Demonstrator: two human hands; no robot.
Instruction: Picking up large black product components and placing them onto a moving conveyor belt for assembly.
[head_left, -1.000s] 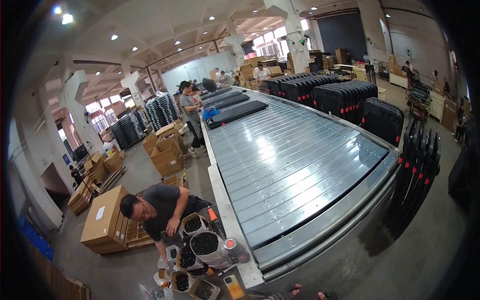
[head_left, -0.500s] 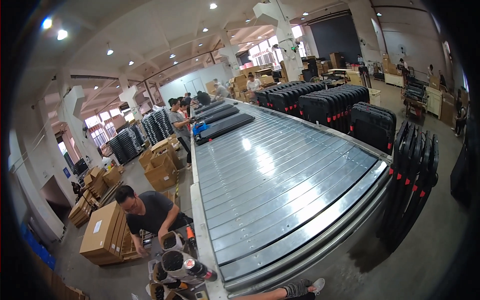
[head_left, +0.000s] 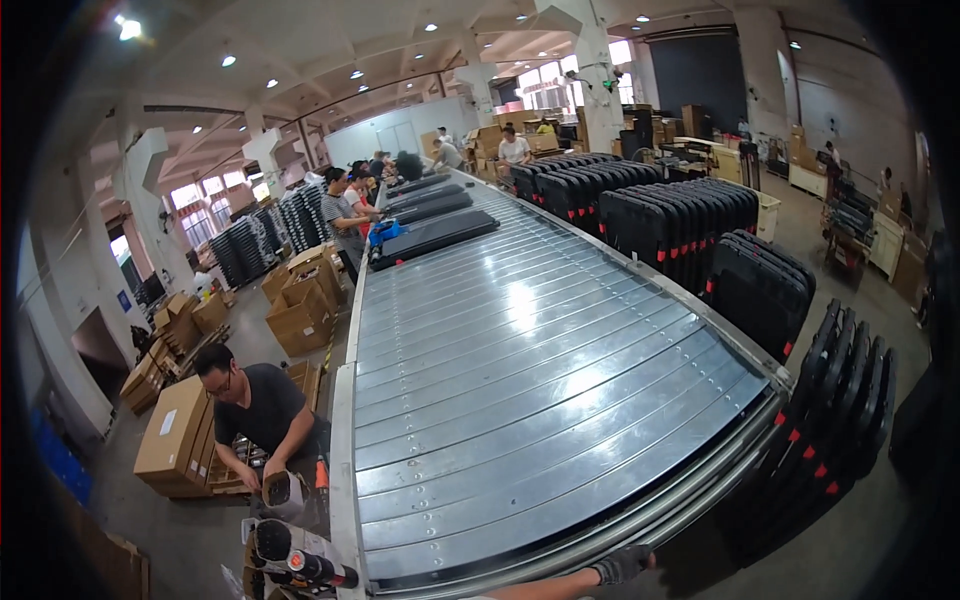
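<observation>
At the lower edge my right hand (head_left: 622, 566), in a dark grey glove, reaches out to the right beside the end rollers (head_left: 690, 500) of a wide metal slat conveyor (head_left: 500, 400). Its fingers look stretched out, and I make out nothing in them. My left hand is out of view. Right of the rollers, several flat black cases (head_left: 825, 430) with red tabs lean upright together. Farther up the conveyor lie dark flat panels (head_left: 437, 238), with a blue object (head_left: 383, 232) at the nearest one's left end.
Left of the conveyor a co-worker (head_left: 262, 410) bends over a bin (head_left: 284, 492). A power tool (head_left: 318, 568) lies nearer, beside the conveyor's edge. Cardboard boxes (head_left: 175, 440) stand behind that person. Rows of black cases (head_left: 680, 220) line the right side; several people stand farther up.
My view has shifted, so the conveyor sits farther left. My right hand shows a little farther right. The co-worker's hands have come together at the bin.
</observation>
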